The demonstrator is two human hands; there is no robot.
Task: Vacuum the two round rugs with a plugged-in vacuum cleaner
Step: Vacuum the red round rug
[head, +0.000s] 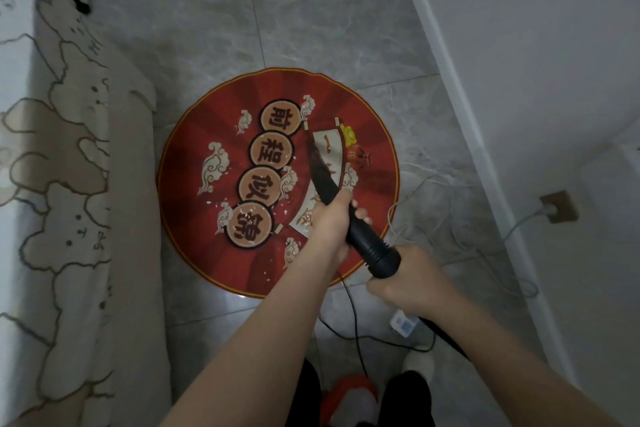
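On the grey tiled floor (311, 28), going left to right: patterned beige fabric (62, 156) drapes along the left edge; beside it lies the round red rug (214, 218) with four character medallions and scattered pale crumbs (247, 215). The black vacuum nozzle (320, 170) rests tip-down on the rug's right half. Left hand (334, 218) wraps the black tube (372, 246) forward, fingers curled tight round it; right hand (408, 282) grips the tube's rear end, fingers curled underneath, mostly hidden. White cord (433, 215) loops over tiles toward a wall socket (558, 207) at right. White power strip (403, 322) sits near the feet.
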